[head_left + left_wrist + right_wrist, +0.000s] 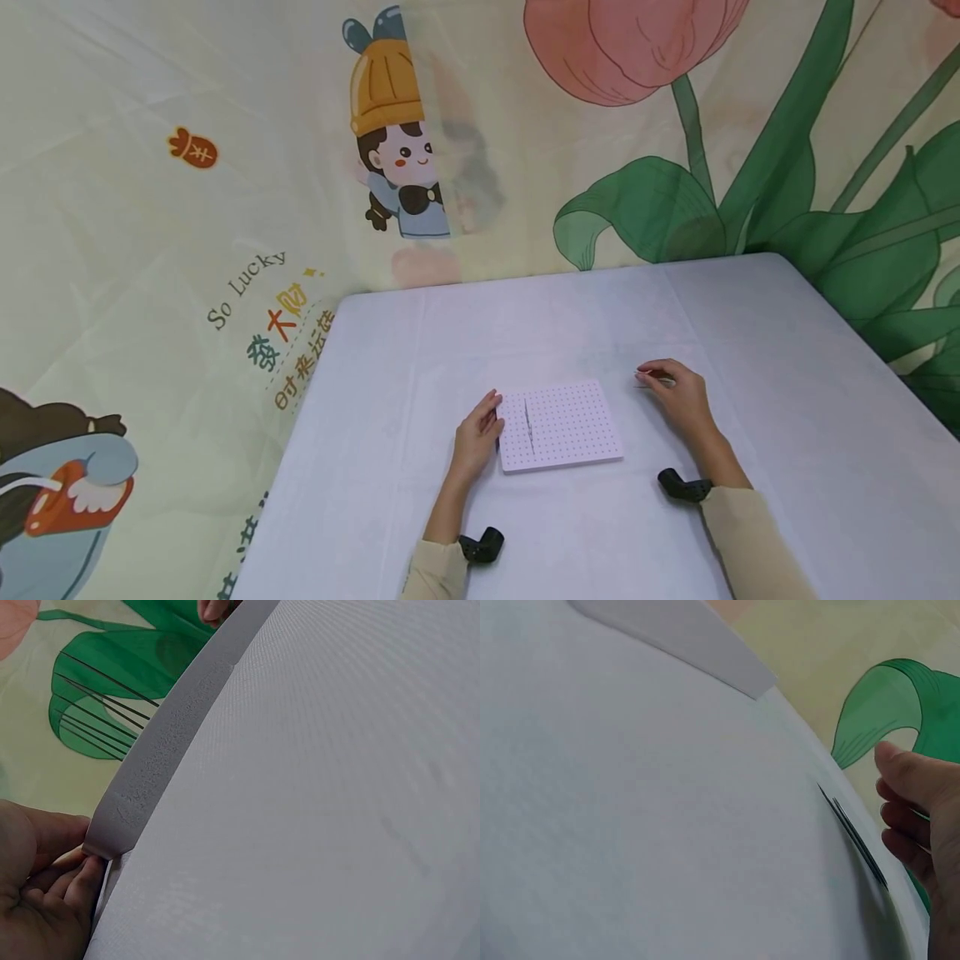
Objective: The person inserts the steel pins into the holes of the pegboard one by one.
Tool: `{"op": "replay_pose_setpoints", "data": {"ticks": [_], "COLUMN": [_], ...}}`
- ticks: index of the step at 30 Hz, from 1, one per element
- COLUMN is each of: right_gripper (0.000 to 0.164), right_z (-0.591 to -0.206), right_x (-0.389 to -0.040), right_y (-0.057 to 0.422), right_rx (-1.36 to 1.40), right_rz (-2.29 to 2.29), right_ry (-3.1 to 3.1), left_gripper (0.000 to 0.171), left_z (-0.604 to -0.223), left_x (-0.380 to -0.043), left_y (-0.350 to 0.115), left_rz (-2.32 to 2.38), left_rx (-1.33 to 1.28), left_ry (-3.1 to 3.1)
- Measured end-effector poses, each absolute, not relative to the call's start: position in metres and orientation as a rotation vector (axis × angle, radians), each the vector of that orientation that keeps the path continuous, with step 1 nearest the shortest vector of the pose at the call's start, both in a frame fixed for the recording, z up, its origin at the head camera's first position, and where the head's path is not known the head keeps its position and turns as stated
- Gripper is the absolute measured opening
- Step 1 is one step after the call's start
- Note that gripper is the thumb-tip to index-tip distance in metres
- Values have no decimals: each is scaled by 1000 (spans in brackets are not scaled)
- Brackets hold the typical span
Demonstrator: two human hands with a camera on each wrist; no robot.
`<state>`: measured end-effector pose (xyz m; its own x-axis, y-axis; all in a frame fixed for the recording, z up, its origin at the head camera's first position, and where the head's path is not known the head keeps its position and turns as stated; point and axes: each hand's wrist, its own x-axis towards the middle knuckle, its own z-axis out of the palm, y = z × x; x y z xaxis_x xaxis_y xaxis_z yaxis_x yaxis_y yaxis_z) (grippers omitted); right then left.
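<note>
A white board [562, 427] with rows of small holes lies on the table. Several thin dark rods [528, 425] stand upright in it near its left side; the left wrist view shows these rods [109, 705] above its edge. My left hand [476, 437] grips the board's left edge between thumb and fingers. To the right of the board, my right hand [681, 400] is low over the table, thumb and index pinching what looks like a thin rod, mostly hidden. More thin rods [855, 840] show beside the curled fingers in the right wrist view.
The table [465, 342] has a white cover. Behind and to the left hangs a patterned cloth [285, 100] with flowers, leaves and cartoon figures. A black wrist camera [483, 546] sits on the left forearm, another black camera [682, 486] on the right.
</note>
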<state>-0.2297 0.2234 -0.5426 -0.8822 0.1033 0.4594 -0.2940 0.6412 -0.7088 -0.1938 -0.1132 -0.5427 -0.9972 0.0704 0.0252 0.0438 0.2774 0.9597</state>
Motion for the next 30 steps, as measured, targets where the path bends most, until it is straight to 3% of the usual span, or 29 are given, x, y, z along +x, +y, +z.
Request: {"op": "replay_pose_setpoints", "data": {"ticks": [13,30], "right_gripper": [10,5], "right_z": [-553,-553], "right_x": [-228,-228], "right_y": [242,241], "right_rx": [268,259], "right_rz": [907,920], "right_ry": [-2500,-2541], "left_gripper": [42,41], "left_z": [-542,-545], "left_x": [-193,-195], "left_y": [-113,-113], "left_rz": [1875,1871], "left_rx": [87,106], "left_ry": [2484,2505]}}
